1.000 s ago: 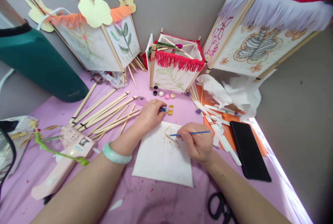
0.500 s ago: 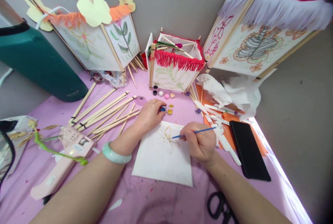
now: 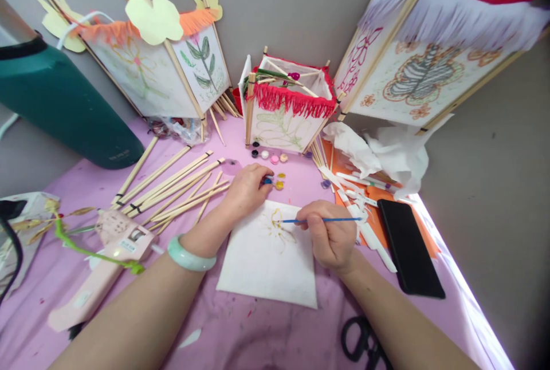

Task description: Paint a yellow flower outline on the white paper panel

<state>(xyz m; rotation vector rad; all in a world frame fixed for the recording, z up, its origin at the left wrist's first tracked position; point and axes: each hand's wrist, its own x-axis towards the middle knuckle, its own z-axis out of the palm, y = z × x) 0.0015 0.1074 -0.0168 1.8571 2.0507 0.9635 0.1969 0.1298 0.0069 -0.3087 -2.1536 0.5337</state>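
My right hand pinches a thin blue paintbrush, held almost level. Its tip touches a yellow flower outline on a square of white fabric that lies flat. At the fabric's upper left edge, my left hand has its fingers curled round a small blue paint pot, partly hidden by them. Right beside it is a yellow paint pot with its lid up. A green bangle circles the left wrist.
Behind stand a red-fringed lantern and two larger lanterns. Wooden sticks, a pink glue gun and a teal bottle are on the left. A phone lies right, scissors at the front.
The brush tip has moved slightly up and left along the yellow flower, and the brush now lies more level. My left hand stays in place.
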